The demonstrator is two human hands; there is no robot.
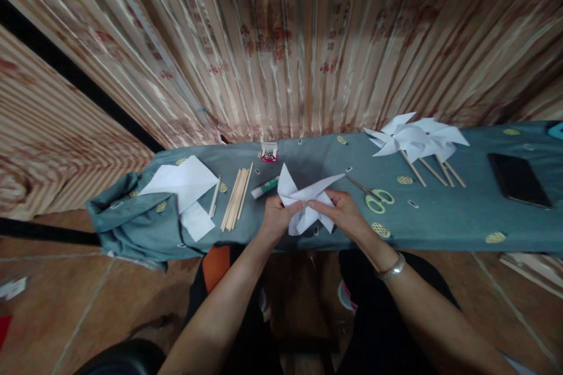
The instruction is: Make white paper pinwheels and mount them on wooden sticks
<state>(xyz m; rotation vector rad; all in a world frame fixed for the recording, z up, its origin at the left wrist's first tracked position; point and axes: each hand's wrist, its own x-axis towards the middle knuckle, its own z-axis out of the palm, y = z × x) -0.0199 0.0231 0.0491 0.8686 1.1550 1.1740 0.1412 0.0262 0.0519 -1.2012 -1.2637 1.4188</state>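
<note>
Between both hands I hold a white paper pinwheel head point(303, 194) with folded, pointed blades, over the front of the cloth-covered table. My left hand point(278, 217) grips its left side, the thumb pressed near the centre. From the other side my right hand point(342, 211) pinches it, its thumb tip meeting the left one at the middle. The fingers beneath the paper are hidden. A green and white glue stick point(266, 187) lies just left of the paper. To the right rest scissors point(375, 198) with yellow-green handles.
Bare wooden sticks point(237, 198) and a pen point(215, 196) lie left, beside white paper sheets point(187, 181). A small red box point(269, 152) of metal pieces sits at the back. Finished pinwheels point(413, 137) on sticks and a black phone point(519, 180) lie right on the grey-green cloth point(457, 217).
</note>
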